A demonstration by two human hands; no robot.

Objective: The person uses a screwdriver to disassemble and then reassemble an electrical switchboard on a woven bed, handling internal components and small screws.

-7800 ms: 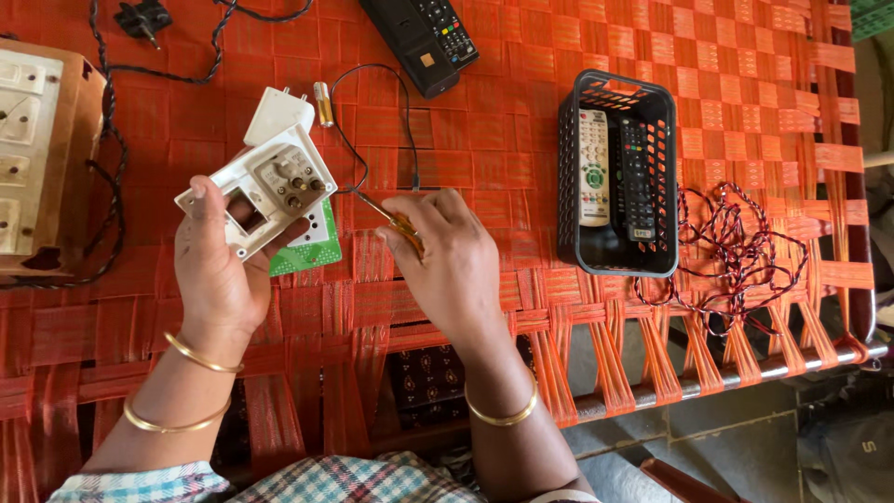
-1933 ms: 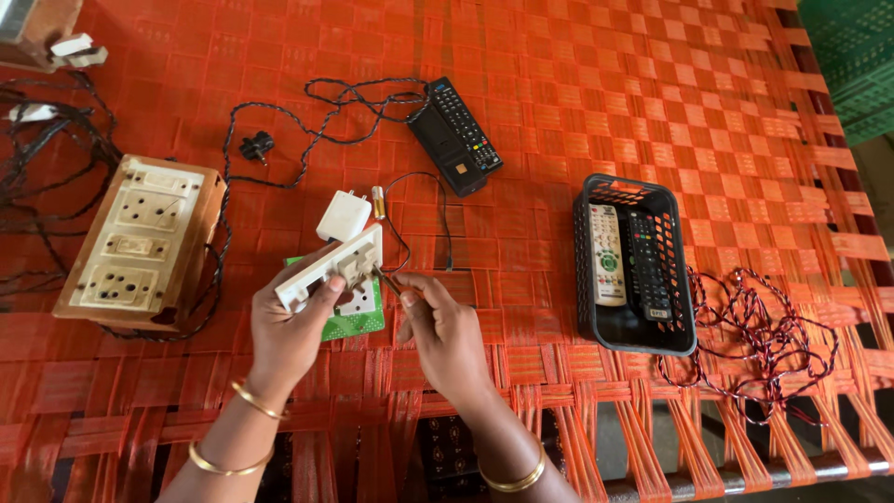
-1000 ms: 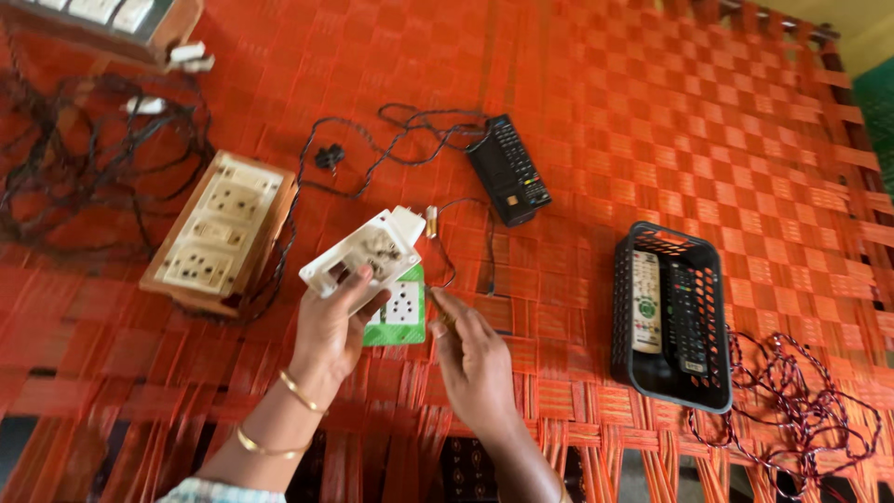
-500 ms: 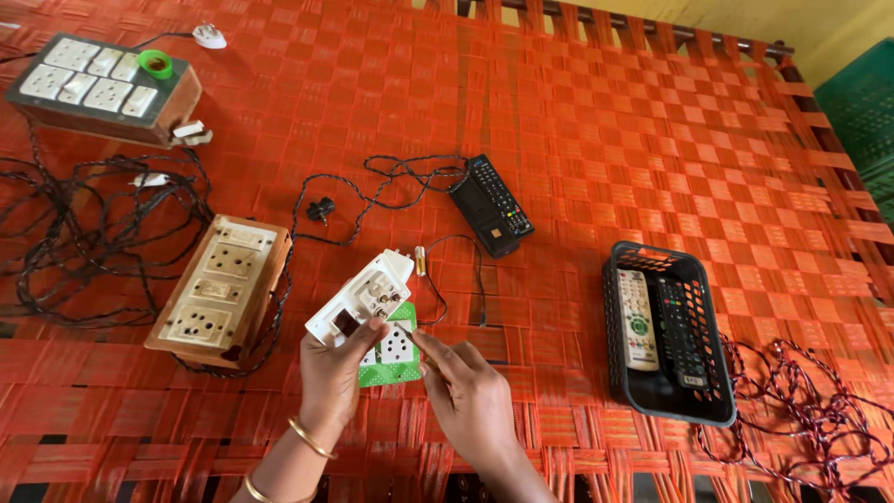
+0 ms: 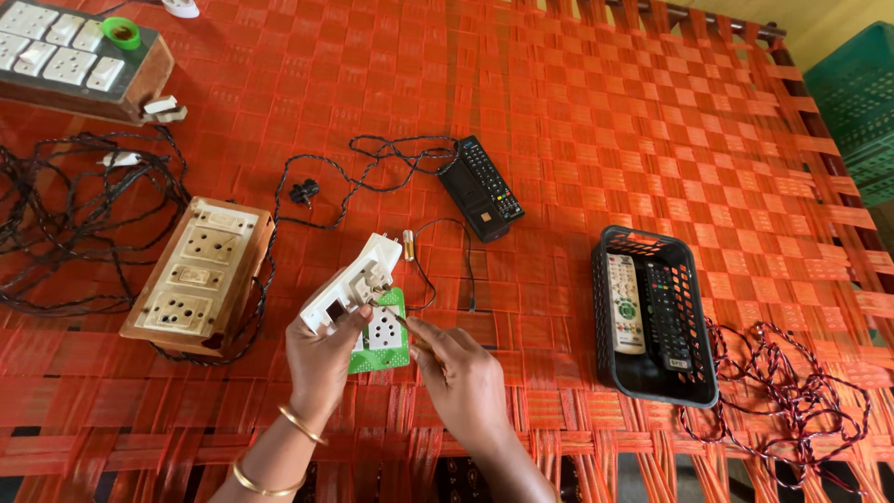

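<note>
The fingers of the left hand wrap around a white socket box, while the right hand pinches a thin tool pointing left at it.

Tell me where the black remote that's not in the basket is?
In the head view, the black remote lies on the orange woven surface near the middle, above the hands, left of the black basket, beside a black cable.

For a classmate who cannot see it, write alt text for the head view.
Left hand holds a white plastic socket unit over an orange woven bed; right hand probes it with a thin tool. Nearby: wooden switchboard, black basket.
</note>
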